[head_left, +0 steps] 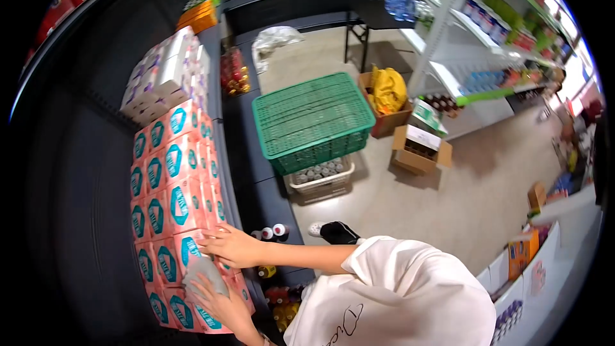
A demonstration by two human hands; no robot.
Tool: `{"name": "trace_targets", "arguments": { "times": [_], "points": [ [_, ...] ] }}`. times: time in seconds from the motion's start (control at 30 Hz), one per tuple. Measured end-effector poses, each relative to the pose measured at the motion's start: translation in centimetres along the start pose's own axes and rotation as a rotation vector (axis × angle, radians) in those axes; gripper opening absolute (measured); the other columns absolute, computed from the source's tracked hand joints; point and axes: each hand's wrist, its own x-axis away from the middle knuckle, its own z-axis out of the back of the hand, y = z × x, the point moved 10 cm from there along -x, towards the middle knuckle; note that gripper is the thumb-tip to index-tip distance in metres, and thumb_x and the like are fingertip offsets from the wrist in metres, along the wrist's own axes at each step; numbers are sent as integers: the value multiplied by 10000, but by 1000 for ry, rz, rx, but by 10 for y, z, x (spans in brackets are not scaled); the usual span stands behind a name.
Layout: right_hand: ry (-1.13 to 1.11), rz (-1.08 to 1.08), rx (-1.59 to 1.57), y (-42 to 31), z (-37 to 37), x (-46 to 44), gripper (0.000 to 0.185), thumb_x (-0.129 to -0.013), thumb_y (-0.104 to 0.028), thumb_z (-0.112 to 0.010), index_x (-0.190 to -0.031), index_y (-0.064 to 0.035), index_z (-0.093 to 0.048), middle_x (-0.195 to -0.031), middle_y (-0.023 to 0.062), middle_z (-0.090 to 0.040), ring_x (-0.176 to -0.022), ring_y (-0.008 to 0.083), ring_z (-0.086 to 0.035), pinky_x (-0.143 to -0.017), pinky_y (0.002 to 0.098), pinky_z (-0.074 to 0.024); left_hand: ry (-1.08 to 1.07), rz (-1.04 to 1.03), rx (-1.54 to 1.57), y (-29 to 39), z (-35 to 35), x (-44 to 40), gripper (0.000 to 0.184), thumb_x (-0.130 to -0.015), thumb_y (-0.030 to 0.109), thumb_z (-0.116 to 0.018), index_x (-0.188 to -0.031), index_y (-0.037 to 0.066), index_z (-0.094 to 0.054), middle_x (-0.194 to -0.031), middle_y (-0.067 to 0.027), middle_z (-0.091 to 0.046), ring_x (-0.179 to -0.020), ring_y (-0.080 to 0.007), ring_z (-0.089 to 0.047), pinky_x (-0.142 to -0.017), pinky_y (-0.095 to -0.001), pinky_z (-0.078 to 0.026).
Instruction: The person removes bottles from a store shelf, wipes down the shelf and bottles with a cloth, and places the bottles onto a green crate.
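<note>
Pink packs of tissue [182,202] with teal labels are stacked in rows along the dark shelf on my left. My right hand [236,245] lies with fingers stretched out on the packs near the front of the stack. Just below it, my left hand [221,300] holds a bunched grey cloth [208,273] against the packs, its fingers laid over the cloth. The cloth covers part of a label. White and purple packs [160,77] stand at the far end of the stack.
A green crate [314,115] sits above a white basket [325,179] of cans on the floor. An open cardboard box [419,154] and a box with a yellow bag [387,93] stand beyond. Bottles [280,230] are on the low shelf; stocked white shelves [487,32] rise at right.
</note>
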Motion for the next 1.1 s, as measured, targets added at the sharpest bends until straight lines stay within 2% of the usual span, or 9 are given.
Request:
{"name": "trace_targets", "arguments": {
  "times": [0.17,0.23,0.3,0.4,0.63,0.8,0.93,1.03,1.1],
  "points": [
    [85,-132,-73,-5,14,63,447,-878,-195,-540,-1315,-133,-468,-1437,108,-368,-1337,273,-332,-1101,493,-214,103,13,13,5,2,-13,550,-900,280,-522,-1387,57,-395,-1449,-219,-312,-1301,-437,-305,-1060,-506,-266],
    [103,-336,-283,-10,35,111,396,-954,-263,-479,-1329,-136,-469,-1410,133,-403,-1326,300,-347,-1104,455,-229,160,-273,194,49,16,8,514,-919,277,-506,-1361,29,-419,-1426,-247,-332,-1289,-445,-316,-1066,-506,-254],
    [149,-722,-967,-14,15,170,442,-993,-328,-400,-1372,-103,-432,-1371,105,-464,-1282,219,-417,-1091,376,-274,98,-534,301,90,32,52,486,-910,231,-518,-1332,4,-441,-1405,-262,-353,-1282,-459,-316,-1070,-513,-241],
    [578,-878,-1762,-26,28,254,636,-961,-488,-368,-1462,-118,-238,-1469,91,-316,-1335,238,-332,-1103,422,-261,-126,-979,335,172,12,140,539,-827,138,-578,-1328,0,-435,-1408,-252,-350,-1294,-470,-292,-1081,-518,-221],
    [1124,-1203,-1688,-74,122,421,552,-883,-372,-545,-1368,-171,-378,-1395,89,-392,-1285,279,-384,-1045,503,-315,-442,-1557,331,245,-36,320,747,-733,196,-641,-1392,19,-334,-1463,-213,-272,-1338,-464,-218,-1101,-535,-185],
    [1635,-988,-1637,-97,163,552,446,-841,-307,-574,-1241,-126,-500,-1274,94,-508,-1196,294,-468,-1000,501,-364,-496,-1932,347,302,-39,442,748,-757,315,-648,-1383,30,-356,-1469,-198,-271,-1327,-477,-231,-1085,-552,-202],
    [1896,-921,-1581,-148,201,647,446,-783,-336,-592,-1165,-112,-536,-1182,105,-562,-1107,299,-525,-976,498,-393,-406,-2402,373,337,-16,551,737,-762,381,-651,-1371,62,-387,-1436,-168,-337,-1295,-436,-311,-1076,-520,-241],
    [2052,-913,-1507,-175,227,718,430,-752,-294,-589,-1137,-111,-539,-1141,102,-574,-1086,292,-532,-976,483,-395,-134,-2847,287,369,9,606,727,-748,374,-637,-1387,140,-382,-1390,-97,-428,-1301,-328,-360,-1100,-517,-229],
    [2154,-850,-1423,-192,250,752,390,-738,-244,-582,-1098,-98,-547,-1103,88,-585,-1041,278,-546,-940,457,-416,175,-2940,448,398,31,632,618,-792,316,-581,-1360,139,-416,-1350,-84,-470,-1312,-297,-353,-1113,-526,-211]
  ]
}}
